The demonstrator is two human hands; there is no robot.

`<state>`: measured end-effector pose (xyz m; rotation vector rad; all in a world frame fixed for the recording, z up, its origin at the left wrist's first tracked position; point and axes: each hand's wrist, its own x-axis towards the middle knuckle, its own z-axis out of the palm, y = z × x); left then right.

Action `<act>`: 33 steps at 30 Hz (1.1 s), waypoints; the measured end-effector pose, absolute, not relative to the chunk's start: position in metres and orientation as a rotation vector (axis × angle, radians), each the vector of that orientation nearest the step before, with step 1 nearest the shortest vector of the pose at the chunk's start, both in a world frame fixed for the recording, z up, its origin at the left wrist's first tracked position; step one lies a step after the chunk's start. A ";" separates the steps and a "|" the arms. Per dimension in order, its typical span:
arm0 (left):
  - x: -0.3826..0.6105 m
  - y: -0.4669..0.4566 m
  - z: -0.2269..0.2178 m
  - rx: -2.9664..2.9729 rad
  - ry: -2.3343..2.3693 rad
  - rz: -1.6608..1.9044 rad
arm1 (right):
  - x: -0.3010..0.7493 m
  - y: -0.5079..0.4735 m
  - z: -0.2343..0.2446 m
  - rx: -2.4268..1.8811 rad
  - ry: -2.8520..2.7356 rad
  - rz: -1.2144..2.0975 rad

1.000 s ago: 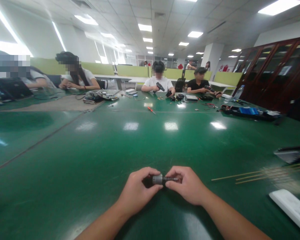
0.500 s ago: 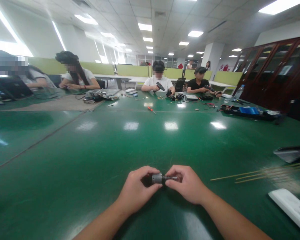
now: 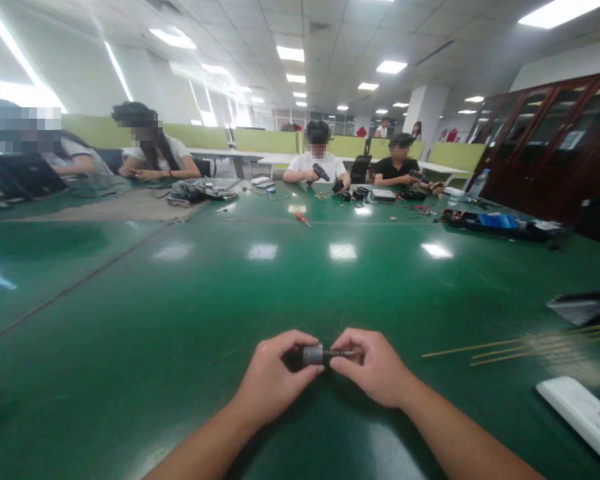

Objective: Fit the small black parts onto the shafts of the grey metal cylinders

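Between my hands, above the green table, a small motor (image 3: 313, 355) lies sideways. It has a grey metal can on the left and a thin dark ridged shaft pointing right. My left hand (image 3: 273, 377) is closed around the can, with thumb below and fingers above. The thumb and fingertips of my right hand (image 3: 375, 370) pinch the shaft side; part of the shaft end is hidden by those fingers. My other right fingers curl behind and cannot be made out.
Thin yellowish rods (image 3: 520, 348) and a long white case (image 3: 580, 417) lie to the right on the green table (image 3: 205, 300). An orange screwdriver (image 3: 303, 219) rests farther off. Several people sit opposite, among tools and parts. A black tray (image 3: 500, 230) stands at the far right.
Almost nothing differs. Both hands keep the same hold on the motor, which has shifted up very slightly in the picture.
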<state>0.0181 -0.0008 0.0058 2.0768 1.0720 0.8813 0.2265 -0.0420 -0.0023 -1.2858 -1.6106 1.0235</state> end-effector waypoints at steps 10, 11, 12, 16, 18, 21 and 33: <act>0.018 -0.001 0.007 2.060 1.079 0.892 | 0.227 -0.042 -0.005 -1.305 -1.584 1.018; 0.017 -0.001 0.007 2.058 1.079 0.892 | 0.227 -0.041 -0.005 -1.307 -1.583 1.016; 0.017 -0.001 0.007 2.058 1.079 0.890 | 0.227 -0.041 -0.005 -1.308 -1.584 1.011; 0.018 -0.001 0.009 2.059 1.087 0.881 | 0.229 -0.042 -0.005 -1.317 -1.595 0.987; 0.018 -0.001 0.010 2.059 1.093 0.881 | 0.229 -0.042 -0.005 -1.322 -1.592 0.981; 0.018 -0.001 0.010 2.066 1.098 0.886 | 0.229 -0.042 -0.005 -1.325 -1.591 0.973; 0.017 -0.001 0.011 2.057 1.115 0.881 | 0.230 -0.042 -0.005 -1.334 -1.602 0.941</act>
